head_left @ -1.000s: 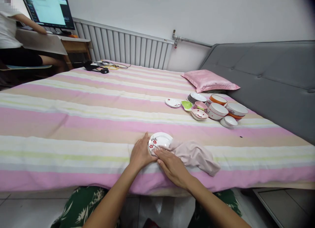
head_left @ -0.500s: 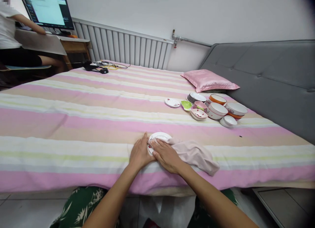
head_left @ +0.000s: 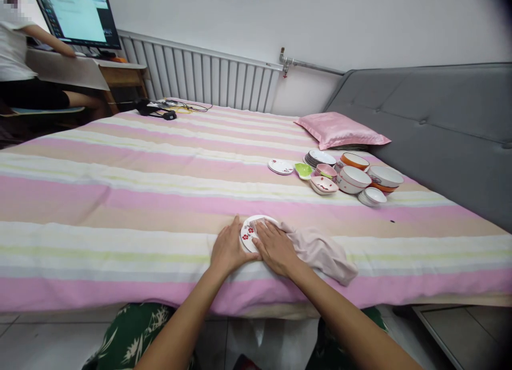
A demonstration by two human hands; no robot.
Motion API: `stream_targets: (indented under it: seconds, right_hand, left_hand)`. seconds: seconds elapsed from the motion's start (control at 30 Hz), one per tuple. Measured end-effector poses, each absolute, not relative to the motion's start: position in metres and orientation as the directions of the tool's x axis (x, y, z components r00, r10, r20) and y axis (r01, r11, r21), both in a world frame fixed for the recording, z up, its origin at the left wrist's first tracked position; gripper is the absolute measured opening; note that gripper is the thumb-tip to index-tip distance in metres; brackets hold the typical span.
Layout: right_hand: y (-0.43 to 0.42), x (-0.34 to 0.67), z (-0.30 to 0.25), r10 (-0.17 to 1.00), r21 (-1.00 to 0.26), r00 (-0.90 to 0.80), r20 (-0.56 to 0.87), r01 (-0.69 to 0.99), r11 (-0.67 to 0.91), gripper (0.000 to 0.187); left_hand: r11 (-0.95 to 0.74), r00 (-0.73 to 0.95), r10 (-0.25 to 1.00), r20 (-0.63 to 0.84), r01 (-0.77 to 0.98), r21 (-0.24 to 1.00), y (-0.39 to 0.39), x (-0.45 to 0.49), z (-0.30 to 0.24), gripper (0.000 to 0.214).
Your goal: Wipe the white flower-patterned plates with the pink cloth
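A small white plate (head_left: 248, 233) with red flowers lies on the striped bed cover near the front edge. My left hand (head_left: 228, 248) rests against its left rim, fingers curled round the edge. My right hand (head_left: 275, 246) lies flat on top of the plate, pressing a pale pink cloth (head_left: 320, 251) onto it. The rest of the cloth trails to the right across the bed. Most of the plate is hidden under my right hand.
A group of bowls and small dishes (head_left: 352, 179) sits at the right of the bed (head_left: 120, 199), below a pink pillow (head_left: 340, 129). A grey headboard (head_left: 440, 125) runs along the right. Cables and a black device (head_left: 158, 109) lie far left. Another person sits at a desk with a monitor (head_left: 78, 18).
My right hand with the cloth has slid from the plate's near edge up over its middle, covering most of it. My left hand has stayed at the left rim.
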State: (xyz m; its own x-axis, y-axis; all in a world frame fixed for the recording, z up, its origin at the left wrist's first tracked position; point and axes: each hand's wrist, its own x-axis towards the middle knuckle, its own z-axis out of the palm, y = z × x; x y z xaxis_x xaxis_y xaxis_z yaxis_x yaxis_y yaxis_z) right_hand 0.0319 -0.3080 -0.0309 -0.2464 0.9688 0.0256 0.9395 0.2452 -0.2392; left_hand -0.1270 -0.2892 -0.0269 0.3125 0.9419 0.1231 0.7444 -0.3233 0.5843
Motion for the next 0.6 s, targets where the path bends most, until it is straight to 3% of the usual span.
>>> stream_targets:
  seconds: [0.23,0.6]
  right_hand:
    - [-0.319,0.038,-0.034,0.987,-0.235,-0.162,0.019,0.958,0.162,0.057]
    - [-0.352,0.042,-0.030,0.961,-0.329,-0.264,0.084,0.903,0.276,0.052]
  left_hand:
    - [-0.315,0.305,0.945,0.122,0.737,0.598,-0.288,-0.128,-0.028,0.117]
    - [-0.339,0.318,0.937,0.143,0.737,0.584,-0.289,-0.129,-0.030,0.117]
